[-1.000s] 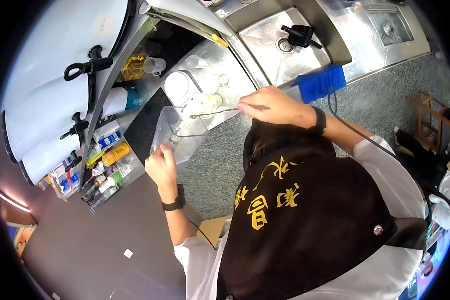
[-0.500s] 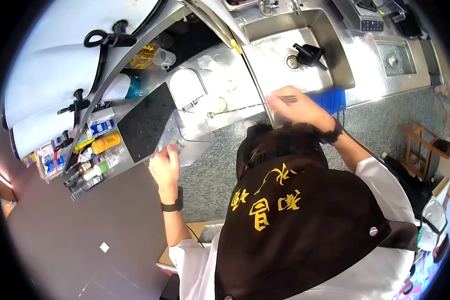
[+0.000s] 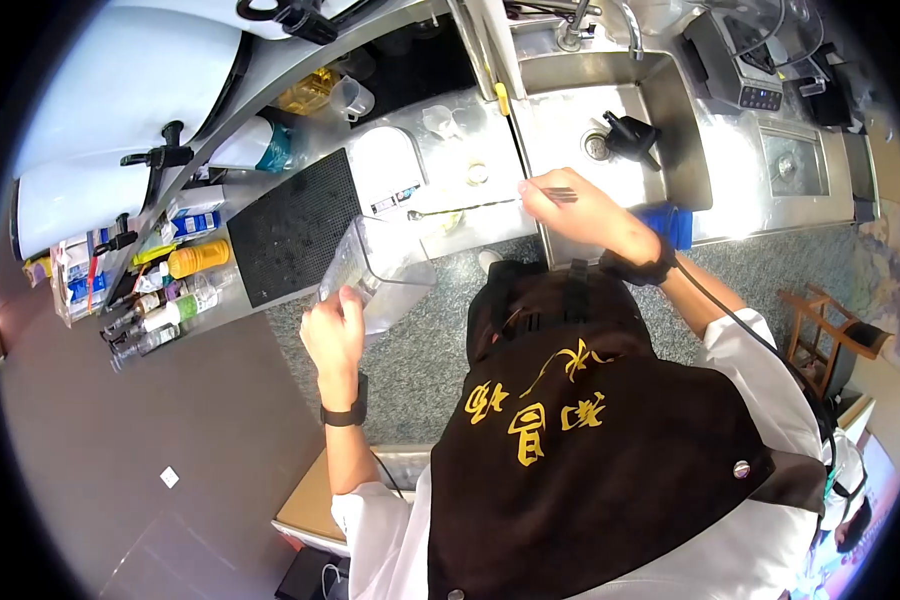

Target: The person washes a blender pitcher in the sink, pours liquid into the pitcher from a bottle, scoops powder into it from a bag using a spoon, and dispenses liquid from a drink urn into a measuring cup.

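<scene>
My left hand is closed around the edge of a clear plastic pitcher, which is tilted over the floor in front of the counter. My right hand is closed on a long bar spoon with a twisted shaft. The spoon's fork end sticks out behind the hand, and its other end points left, just above the pitcher's mouth. A white scale lies on the counter beyond the pitcher. Next to the scale is a black ribbed mat.
A steel sink at the upper right holds a black object near the drain. A blue cloth-like thing hangs at its front edge. Several bottles line the left counter end. A wooden stool stands right.
The view has shifted, moving the sink rightward in the picture. My right hand has moved left relative to the sink, with the bar spoon. The pitcher stays in my left hand.
</scene>
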